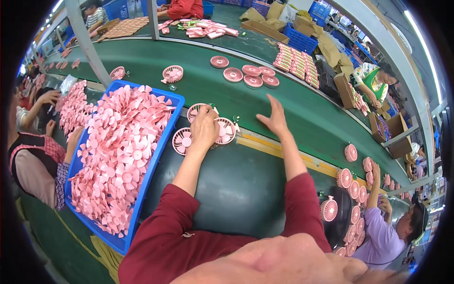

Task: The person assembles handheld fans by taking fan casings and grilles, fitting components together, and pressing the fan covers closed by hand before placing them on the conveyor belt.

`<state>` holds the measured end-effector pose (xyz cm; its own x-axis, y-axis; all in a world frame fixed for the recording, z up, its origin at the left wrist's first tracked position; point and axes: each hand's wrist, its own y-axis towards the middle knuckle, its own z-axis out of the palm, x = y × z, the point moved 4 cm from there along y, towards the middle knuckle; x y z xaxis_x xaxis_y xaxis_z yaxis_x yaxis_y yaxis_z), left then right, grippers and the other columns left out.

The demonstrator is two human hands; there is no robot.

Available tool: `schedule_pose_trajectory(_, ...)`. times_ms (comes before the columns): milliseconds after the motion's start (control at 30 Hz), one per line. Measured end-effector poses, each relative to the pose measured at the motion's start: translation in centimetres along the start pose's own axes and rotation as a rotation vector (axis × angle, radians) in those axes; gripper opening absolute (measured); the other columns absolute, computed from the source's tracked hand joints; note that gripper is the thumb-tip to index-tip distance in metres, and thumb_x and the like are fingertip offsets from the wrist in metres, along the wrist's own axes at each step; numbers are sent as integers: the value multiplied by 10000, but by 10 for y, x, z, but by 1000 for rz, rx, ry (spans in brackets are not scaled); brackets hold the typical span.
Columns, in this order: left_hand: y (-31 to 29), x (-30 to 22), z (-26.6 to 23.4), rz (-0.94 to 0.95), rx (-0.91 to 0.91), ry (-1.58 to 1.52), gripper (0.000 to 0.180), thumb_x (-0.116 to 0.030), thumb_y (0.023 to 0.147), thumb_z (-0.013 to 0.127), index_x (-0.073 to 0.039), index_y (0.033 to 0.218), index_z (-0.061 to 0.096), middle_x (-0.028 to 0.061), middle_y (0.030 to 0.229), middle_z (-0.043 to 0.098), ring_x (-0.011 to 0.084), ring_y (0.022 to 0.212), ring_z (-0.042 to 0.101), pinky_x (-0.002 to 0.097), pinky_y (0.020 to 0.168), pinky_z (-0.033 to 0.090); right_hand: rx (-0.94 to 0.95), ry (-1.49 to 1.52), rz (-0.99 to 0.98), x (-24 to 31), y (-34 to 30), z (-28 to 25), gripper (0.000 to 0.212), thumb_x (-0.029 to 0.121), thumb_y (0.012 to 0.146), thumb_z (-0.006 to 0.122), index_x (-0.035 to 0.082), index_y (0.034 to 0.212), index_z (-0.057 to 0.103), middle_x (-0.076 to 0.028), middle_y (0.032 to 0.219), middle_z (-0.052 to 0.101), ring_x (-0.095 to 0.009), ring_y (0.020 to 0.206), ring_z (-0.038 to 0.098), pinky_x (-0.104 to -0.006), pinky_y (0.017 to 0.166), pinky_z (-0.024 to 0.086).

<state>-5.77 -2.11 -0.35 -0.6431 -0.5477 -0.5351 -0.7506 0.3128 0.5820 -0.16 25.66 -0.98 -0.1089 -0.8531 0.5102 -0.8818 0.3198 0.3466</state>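
Note:
Several round pink fan housings with pink blades are grouped on the dark green surface before me; one of these fans lies left of my left hand, another fan right of it. My left hand's fingers curl down among them, closed, and the back of the hand hides what they grip. Small green circuit boards show beside the cluster. Over the green belt, my right hand is open and holds nothing, thumb and fingers apart. Ahead of it on the belt lie several pink ring-shaped grille covers.
A blue tray heaped with pink fan blades stands at my left. Single fan housings lie on the green belt. More fans cluster at right, where a co-worker in purple reaches in. Another person sits left.

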Motion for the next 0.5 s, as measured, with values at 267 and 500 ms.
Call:
schedule_pose_trajectory(267,-5,4,7,32,-10,-11,139,19,712,646,-10,846,667,169,1102,595,345,945,634,443,805,522,224,-583,-104,-35,149,35,1214,591,528,854,321,1530,223,-183,1580,203,-431,1445,188,-581,1110,298)
schedule_pose_trajectory(500,0,2,6,26,10,11,172,5,725,636,-2,893,667,156,1118,602,345,893,641,442,786,522,408,-471,-28,-84,184,41,1152,690,582,784,314,1524,240,-216,1556,291,-438,1436,254,-528,1133,295)
